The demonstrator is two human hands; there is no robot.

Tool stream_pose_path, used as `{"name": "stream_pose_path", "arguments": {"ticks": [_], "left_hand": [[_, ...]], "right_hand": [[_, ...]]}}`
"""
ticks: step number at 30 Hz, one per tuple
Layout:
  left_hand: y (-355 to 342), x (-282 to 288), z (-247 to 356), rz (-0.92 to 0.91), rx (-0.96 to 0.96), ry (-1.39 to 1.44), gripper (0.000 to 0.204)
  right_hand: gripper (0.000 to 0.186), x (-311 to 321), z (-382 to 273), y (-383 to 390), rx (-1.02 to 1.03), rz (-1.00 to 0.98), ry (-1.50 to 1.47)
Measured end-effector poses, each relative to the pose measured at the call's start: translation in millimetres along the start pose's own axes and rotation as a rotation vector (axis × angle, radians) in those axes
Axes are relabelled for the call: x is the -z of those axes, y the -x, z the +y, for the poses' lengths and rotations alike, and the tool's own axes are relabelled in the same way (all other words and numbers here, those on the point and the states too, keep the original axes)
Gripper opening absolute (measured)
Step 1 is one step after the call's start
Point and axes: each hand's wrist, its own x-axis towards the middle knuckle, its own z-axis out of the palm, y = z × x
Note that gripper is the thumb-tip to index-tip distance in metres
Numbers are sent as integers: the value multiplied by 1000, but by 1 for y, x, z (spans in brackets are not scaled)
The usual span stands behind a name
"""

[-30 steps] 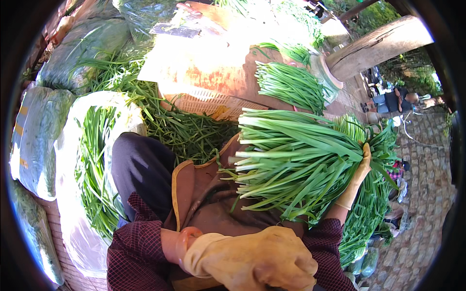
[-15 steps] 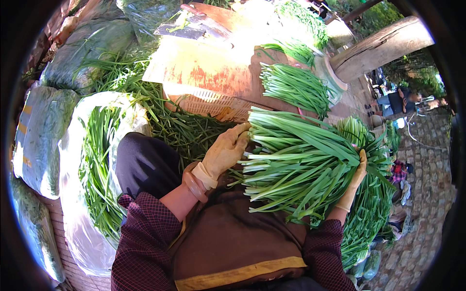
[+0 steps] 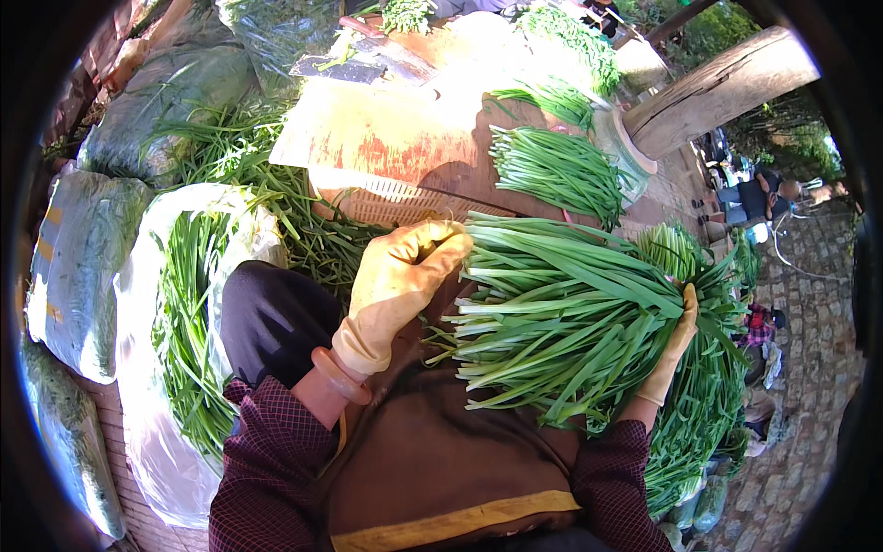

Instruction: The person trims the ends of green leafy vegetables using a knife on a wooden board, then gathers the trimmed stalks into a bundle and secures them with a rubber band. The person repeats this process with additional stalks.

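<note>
A large fanned bunch of long green leafy stalks [image 3: 561, 313] with pale ends lies across the brown apron [image 3: 432, 469]. My right hand [image 3: 679, 331], in a tan rubber glove, grips it at the leafy side on the right. At the upper left tips of the pale ends, my left hand [image 3: 405, 281], gloved alike with a bangle at the wrist, has thumb and finger pinched together; what is between them is too small to make out. More loose leaves [image 3: 258, 156] lie beyond my dark-trousered knee.
An orange board [image 3: 368, 124] bears more bundles [image 3: 556, 175] and a knife-like tool. Filled plastic bags [image 3: 83, 276] line the left, one open bag [image 3: 184, 331] beside my knee. A wooden post [image 3: 713, 92], brick paving [image 3: 809, 322] and another person [image 3: 754, 193] are at the right.
My left hand has risen from low in front of me to the bunch's pale ends, and its fingers are now pinched there. My right hand still holds the bunch, shifted little.
</note>
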Motion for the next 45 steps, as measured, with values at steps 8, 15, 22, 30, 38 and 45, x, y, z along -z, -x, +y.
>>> {"name": "stream_pose_path", "arguments": {"ticks": [8, 15, 22, 30, 38, 45], "left_hand": [[3, 4, -49, 82, -519, -783, 13], [-30, 90, 33, 1327, -188, 187, 16], [4, 12, -26, 155, -306, -345, 18], [-4, -9, -31, -43, -204, -438, 15], [-22, 101, -26, 906, -16, 535, 31], [-9, 19, -61, -39, 330, 305, 33]], "right_hand": [[43, -10, -12, 0, -107, 15, -22], [42, -3, -11, 1, -84, 40, -34], [43, -12, -13, -4, -60, 95, 9], [40, -18, -25, 6, -118, 67, -66], [39, 4, -4, -3, -80, -43, -113], [39, -2, 2, -1, -170, 1, -154]]}}
